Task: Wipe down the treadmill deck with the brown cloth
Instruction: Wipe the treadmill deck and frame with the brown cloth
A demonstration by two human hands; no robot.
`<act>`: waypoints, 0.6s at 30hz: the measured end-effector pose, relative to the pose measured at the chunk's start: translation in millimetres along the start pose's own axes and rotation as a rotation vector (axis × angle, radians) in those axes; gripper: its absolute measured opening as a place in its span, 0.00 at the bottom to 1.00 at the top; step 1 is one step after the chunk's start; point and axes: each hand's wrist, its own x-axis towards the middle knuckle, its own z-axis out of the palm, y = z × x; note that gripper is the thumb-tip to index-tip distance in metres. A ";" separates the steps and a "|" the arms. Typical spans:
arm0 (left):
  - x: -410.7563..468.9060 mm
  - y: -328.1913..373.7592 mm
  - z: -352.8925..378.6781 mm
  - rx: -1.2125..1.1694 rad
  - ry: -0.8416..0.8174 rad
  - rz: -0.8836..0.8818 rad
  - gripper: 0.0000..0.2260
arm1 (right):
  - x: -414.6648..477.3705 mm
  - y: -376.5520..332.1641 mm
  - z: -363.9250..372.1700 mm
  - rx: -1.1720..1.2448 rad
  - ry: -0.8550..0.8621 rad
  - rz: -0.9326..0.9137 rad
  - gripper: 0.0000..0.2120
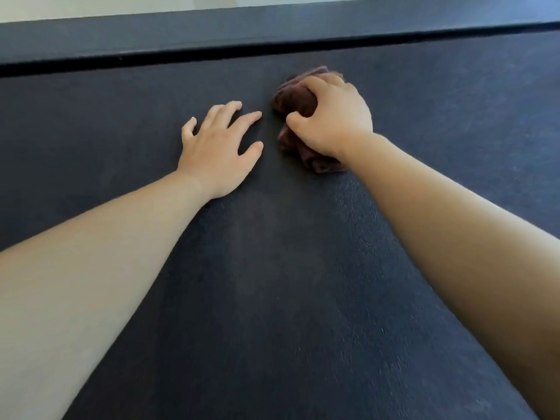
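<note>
Right hand (330,116) is bunching the soft, crumpled brown terry cloth (298,101) with fingers curled over its top, pressing it onto the dark textured treadmill deck (288,283). Left hand (216,147) is resting flat, fingers spread. The cloth looks light, limp and easily wadded.

Two hands (216,153) (333,119), one cloth (295,101), one deck (288,298)
</note>
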 end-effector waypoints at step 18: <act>-271.0 -19.4 -60.0 0.071 -0.272 0.253 0.29 | -310.8 -48.7 -27.8 -0.010 -0.150 -0.194 0.27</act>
